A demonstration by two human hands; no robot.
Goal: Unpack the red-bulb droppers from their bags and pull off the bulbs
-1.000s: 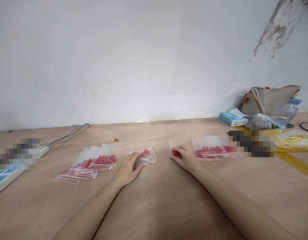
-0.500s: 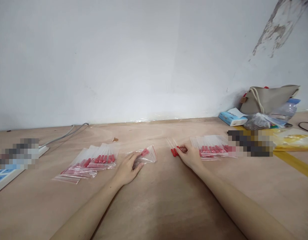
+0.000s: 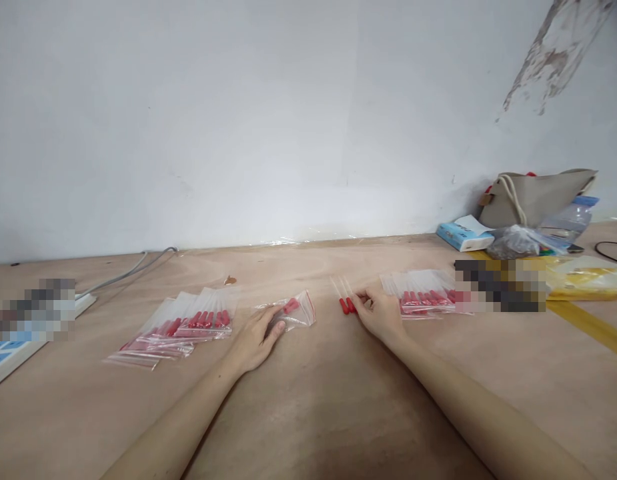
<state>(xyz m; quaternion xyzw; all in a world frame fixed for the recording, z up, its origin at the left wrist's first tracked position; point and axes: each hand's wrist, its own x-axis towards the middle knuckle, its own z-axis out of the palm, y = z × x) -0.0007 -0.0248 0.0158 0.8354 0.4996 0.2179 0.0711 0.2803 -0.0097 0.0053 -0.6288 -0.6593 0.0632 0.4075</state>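
Note:
Under my left hand lies a clear zip bag with a red-bulbed dropper inside. My left fingers rest stretched over the bag, with the thumb apart from them. To the right, my right hand has its fingers bent and closed at the rightmost of a few loose droppers. These lie side by side, thin clear tubes pointing away from me and red bulbs towards me. The fingertips partly hide the rightmost one.
Fanned bags of red-bulbed droppers lie at left and right. A power strip stands far left. At the back right are a blue tissue box, a grey bag and yellow packaging. The wall bounds the table.
The rightmost dropper has come down alongside the others with my right fingers, and the loose droppers sit slightly further left. My left thumb has drawn in a little towards the fingers.

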